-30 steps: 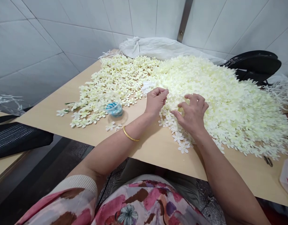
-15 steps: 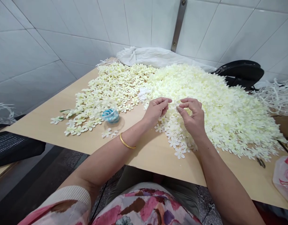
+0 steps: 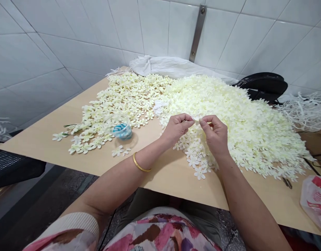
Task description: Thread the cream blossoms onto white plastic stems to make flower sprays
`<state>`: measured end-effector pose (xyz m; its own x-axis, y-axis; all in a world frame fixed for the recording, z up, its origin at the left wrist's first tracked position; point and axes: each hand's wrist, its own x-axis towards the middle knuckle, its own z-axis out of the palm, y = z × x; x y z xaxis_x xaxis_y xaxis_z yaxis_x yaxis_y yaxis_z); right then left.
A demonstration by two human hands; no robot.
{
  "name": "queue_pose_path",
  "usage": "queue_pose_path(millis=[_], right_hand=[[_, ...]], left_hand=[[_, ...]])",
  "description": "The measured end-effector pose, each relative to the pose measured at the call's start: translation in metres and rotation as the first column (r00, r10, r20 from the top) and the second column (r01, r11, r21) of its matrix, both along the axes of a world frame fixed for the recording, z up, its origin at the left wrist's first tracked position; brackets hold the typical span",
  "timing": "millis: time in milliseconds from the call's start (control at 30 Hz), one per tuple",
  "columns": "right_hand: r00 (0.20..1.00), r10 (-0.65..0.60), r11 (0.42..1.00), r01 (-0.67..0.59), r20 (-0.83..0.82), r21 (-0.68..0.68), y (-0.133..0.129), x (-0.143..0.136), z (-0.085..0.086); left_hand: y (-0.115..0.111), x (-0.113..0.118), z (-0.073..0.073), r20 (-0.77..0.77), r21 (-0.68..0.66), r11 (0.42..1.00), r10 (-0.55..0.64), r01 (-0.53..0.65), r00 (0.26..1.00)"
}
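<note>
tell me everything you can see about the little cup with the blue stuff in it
The small round cup looks like thin clear plastic, open at the top, its see-through wall showing swirled blue and white contents; what they are is hard to tell. It rests on the tan tabletop, at the near edge of the looser scatter of pale flowers. Neither hand touches it; the left hand is off to its right in the picture. Whether any petals touch its far side is unclear.

Small pale piece (image 3: 197, 119), probably a flower, held before cream-white flowers (image 3: 236, 118), open-petalled, densely heaped
</note>
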<state>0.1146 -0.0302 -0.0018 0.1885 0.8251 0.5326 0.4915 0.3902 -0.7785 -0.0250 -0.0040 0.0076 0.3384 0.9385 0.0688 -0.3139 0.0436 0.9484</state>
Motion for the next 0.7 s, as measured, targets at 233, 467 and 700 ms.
queue_pose_path(millis=[233, 467, 700], right_hand=[[0.991, -0.006, 1.000, 0.003, -0.132, -0.024, 0.0022, 0.0000, -0.0029], [0.988, 0.110, 0.991, -0.117, -0.110, -0.061, 0.0013, -0.0008, -0.0017], [0.981, 0.100, 0.991, -0.112, -0.163, -0.066, 0.0011, -0.0014, -0.0011]], left_hand=[[-0.0009, 0.0022, -0.0011, 0.001, -0.013, 1.000, -0.006, 0.006, 1.000], [-0.0008, 0.0019, -0.0041, -0.071, 0.081, 0.996, -0.015, 0.020, 0.997], [-0.0031, 0.0028, -0.0038, -0.164, 0.122, 0.992, 0.030, -0.009, 0.986]])
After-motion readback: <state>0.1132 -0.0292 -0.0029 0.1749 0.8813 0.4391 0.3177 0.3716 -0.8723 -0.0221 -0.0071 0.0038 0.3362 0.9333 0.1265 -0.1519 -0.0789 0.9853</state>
